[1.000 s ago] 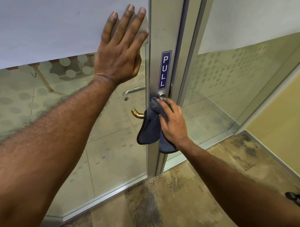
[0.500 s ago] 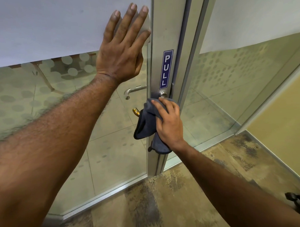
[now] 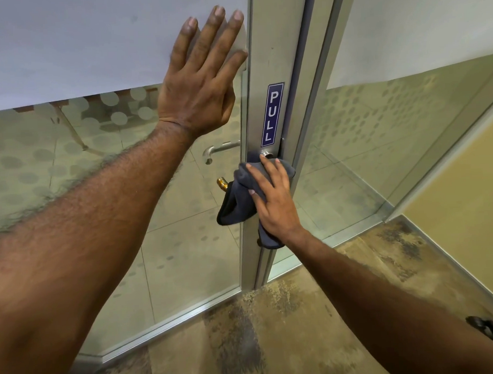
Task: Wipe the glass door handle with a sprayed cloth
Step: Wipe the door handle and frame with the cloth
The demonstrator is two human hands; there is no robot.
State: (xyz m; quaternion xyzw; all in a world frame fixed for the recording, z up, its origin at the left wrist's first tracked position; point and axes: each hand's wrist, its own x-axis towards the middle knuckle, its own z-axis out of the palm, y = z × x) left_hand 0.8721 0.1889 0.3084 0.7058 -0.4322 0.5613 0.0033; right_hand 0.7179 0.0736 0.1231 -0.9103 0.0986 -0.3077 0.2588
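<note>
Left hand (image 3: 200,85) lies flat on the glass door (image 3: 172,259), fingers straight and spread. Right hand (image 3: 271,202) presses the dark cloth (image 3: 235,206) onto the door handle (image 3: 222,183) with nearly straight fingers. The cloth drapes the handle below the PULL label (image 3: 272,114), leaving only the brass tip exposed.

The left hand (image 3: 200,85) lies flat on the glass door (image 3: 99,178) at upper centre, just left of the door frame (image 3: 274,60). Lower on the frame sits the PULL sticker (image 3: 272,114). Beneath it, the right hand (image 3: 274,202) presses the cloth (image 3: 235,206) over the handle (image 3: 222,183), whose tip shows left of the cloth.
</note>
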